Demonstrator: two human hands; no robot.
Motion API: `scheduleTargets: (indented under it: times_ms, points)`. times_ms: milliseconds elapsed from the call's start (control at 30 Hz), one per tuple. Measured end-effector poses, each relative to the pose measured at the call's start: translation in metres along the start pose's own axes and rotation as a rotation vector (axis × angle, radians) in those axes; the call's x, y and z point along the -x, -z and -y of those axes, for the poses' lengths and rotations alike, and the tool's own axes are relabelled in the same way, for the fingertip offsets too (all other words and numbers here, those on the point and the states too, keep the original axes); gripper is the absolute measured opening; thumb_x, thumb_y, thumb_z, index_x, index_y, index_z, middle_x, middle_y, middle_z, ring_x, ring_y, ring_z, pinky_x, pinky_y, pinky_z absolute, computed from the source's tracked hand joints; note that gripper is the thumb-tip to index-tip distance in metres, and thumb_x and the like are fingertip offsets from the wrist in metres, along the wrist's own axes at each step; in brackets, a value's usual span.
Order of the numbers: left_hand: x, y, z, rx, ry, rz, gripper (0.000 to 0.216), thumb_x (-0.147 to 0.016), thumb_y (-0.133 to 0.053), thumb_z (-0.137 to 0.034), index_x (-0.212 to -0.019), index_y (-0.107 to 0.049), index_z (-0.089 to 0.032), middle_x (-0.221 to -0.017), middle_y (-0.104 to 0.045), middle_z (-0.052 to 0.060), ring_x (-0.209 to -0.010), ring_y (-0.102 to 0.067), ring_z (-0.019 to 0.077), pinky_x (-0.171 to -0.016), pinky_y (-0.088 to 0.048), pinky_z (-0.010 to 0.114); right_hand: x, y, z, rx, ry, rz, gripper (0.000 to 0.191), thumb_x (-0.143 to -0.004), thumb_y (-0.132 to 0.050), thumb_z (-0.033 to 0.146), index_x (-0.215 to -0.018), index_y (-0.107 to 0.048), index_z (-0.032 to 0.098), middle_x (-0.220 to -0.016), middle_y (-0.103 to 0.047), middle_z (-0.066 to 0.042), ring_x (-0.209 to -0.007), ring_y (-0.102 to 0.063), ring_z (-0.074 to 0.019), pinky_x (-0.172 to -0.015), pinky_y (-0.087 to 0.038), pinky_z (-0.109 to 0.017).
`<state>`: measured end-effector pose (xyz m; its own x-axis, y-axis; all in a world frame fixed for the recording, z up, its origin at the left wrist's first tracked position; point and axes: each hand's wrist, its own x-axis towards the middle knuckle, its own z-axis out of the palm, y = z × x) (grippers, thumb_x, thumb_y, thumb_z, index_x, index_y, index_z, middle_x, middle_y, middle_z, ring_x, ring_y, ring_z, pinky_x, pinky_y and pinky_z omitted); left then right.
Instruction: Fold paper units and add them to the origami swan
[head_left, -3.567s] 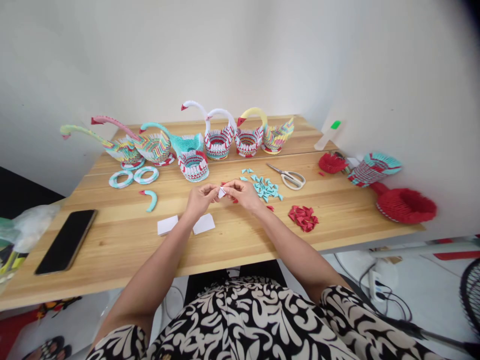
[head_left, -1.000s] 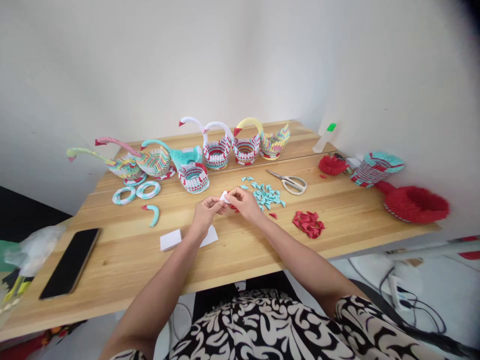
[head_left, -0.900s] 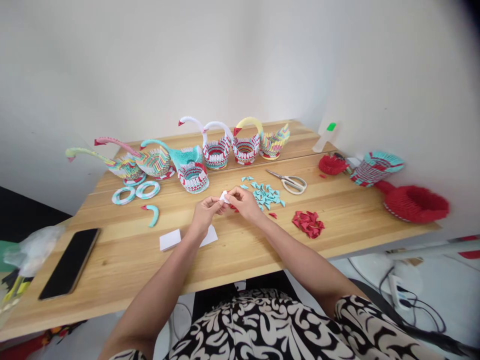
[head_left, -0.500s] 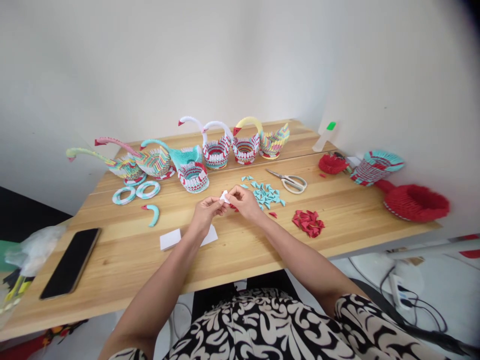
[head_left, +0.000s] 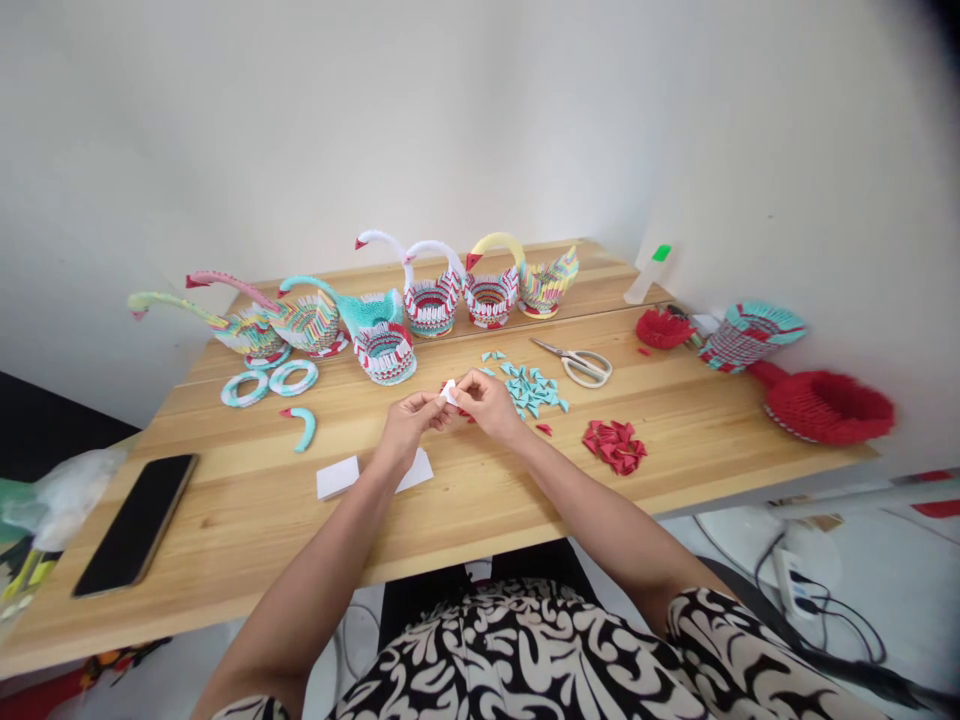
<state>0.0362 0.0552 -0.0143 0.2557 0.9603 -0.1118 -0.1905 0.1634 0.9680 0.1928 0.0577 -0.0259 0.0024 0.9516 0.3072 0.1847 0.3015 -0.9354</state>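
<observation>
Presumably to steady so small a part from both sides, the left hand [head_left: 407, 422] and right hand [head_left: 487, 403] pinch the white paper piece [head_left: 448, 391] over the table [head_left: 480, 502], near the turquoise pieces [head_left: 533, 388].

Craft workspace with paper swans [head_left: 433, 304]

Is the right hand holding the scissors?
No, the scissors lie on the table beside the turquoise pieces, while the right hand pinches white paper.

Bright, diffuse light, faintly shadowed wall [head_left: 506, 110], stretched edges (dark top-right corner seemingly blurred).
</observation>
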Motion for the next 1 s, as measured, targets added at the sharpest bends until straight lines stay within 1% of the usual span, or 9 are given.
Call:
scheduleTargets:
  times_ms: [167, 300, 433, 533, 633, 733, 833, 933, 1000]
  points:
    - [-0.001, 0.0, -0.001, -0.019, -0.03, -0.03, 0.03, -0.061, -0.081, -0.039, -0.07, -0.07, -0.012, -0.07, -0.07, 0.006, -0.057, -0.056, 0.0109, -0.056, -0.043, 0.024, 0.001, 0.0, 0.003, -0.001, -0.021, 0.006, 0.02, -0.079, -0.06, 0.035, -0.067, -0.055, 0.019, -0.064, -0.058, 0.002, -0.06, -0.05, -0.0114, -0.055, -0.04, -0.023]
    - [-0.001, -0.002, 0.001, 0.032, -0.005, -0.056, 0.03, -0.058, -0.082, -0.037, -0.068, -0.069, -0.013, -0.066, -0.068, 0.005, -0.055, -0.055, 0.0108, -0.055, -0.043, 0.025, 0.001, 0.0, 0.003, 0.002, -0.035, 0.01, 0.02, -0.079, -0.059, 0.034, -0.067, -0.054, 0.019, -0.063, -0.058, 0.002, -0.059, -0.05, -0.0114, -0.054, -0.04, -0.023]
    - [-0.002, -0.003, 0.003, 0.127, 0.017, -0.061, 0.03, -0.057, -0.083, -0.035, -0.07, -0.068, -0.012, -0.067, -0.069, 0.005, -0.055, -0.056, 0.0101, -0.056, -0.043, 0.024, 0.0, -0.001, 0.002, 0.008, -0.05, 0.003, 0.021, -0.078, -0.059, 0.035, -0.066, -0.053, 0.02, -0.062, -0.057, 0.002, -0.057, -0.048, -0.0111, -0.053, -0.04, -0.023]
    - [-0.002, -0.004, 0.005, 0.167, 0.031, -0.069, 0.031, -0.056, -0.084, -0.035, -0.071, -0.068, -0.012, -0.068, -0.069, 0.004, -0.055, -0.056, 0.0098, -0.056, -0.042, 0.023, 0.0, -0.002, 0.001, 0.022, -0.033, -0.004, 0.022, -0.079, -0.06, 0.036, -0.065, -0.053, 0.02, -0.064, -0.059, 0.001, -0.059, -0.049, -0.0115, -0.054, -0.04, -0.023]
    - [-0.003, -0.003, 0.006, 0.172, 0.06, -0.058, 0.035, -0.054, -0.085, -0.037, -0.072, -0.068, -0.013, -0.069, -0.069, 0.004, -0.056, -0.057, 0.0103, -0.056, -0.042, 0.023, 0.0, -0.002, -0.001, 0.056, 0.006, -0.015, 0.022, -0.079, -0.06, 0.035, -0.065, -0.053, 0.02, -0.07, -0.062, -0.001, -0.065, -0.053, -0.0125, -0.059, -0.043, -0.024]
    - [-0.003, 0.001, 0.004, 0.089, 0.063, -0.016, 0.037, -0.055, -0.085, -0.04, -0.075, -0.069, -0.013, -0.071, -0.069, 0.005, -0.06, -0.058, 0.0118, -0.058, -0.043, 0.024, 0.001, -0.002, -0.003, 0.064, 0.033, -0.008, 0.019, -0.078, -0.062, 0.033, -0.067, -0.054, 0.02, -0.079, -0.065, -0.002, -0.069, -0.056, -0.0131, -0.063, -0.044, -0.025]
    - [-0.003, 0.004, -0.001, -0.061, -0.007, 0.012, 0.038, -0.06, -0.082, -0.046, -0.077, -0.071, -0.014, -0.072, -0.069, 0.006, -0.062, -0.058, 0.0126, -0.06, -0.045, 0.025, 0.001, -0.002, -0.004, 0.067, 0.044, 0.003, 0.016, -0.077, -0.062, 0.031, -0.068, -0.054, 0.02, -0.084, -0.066, -0.003, -0.071, -0.057, -0.013, -0.063, -0.044, -0.025]
    - [-0.003, 0.006, -0.004, -0.155, -0.084, 0.021, 0.037, -0.067, -0.075, -0.051, -0.07, -0.072, -0.014, -0.068, -0.068, 0.006, -0.059, -0.056, 0.0124, -0.06, -0.045, 0.025, 0.0, -0.001, -0.004, 0.046, 0.031, 0.011, 0.017, -0.077, -0.062, 0.032, -0.067, -0.054, 0.02, -0.079, -0.065, -0.002, -0.069, -0.056, -0.0129, -0.061, -0.043, -0.024]
    - [-0.004, 0.006, -0.006, -0.189, -0.119, 0.01, 0.035, -0.068, -0.074, -0.049, -0.066, -0.071, -0.015, -0.064, -0.066, 0.005, -0.057, -0.054, 0.0125, -0.059, -0.044, 0.025, -0.001, 0.0, -0.004, -0.014, -0.042, 0.039, 0.02, -0.078, -0.062, 0.036, -0.068, -0.055, 0.02, -0.07, -0.061, 0.0, -0.062, -0.053, -0.0117, -0.056, -0.042, -0.023]
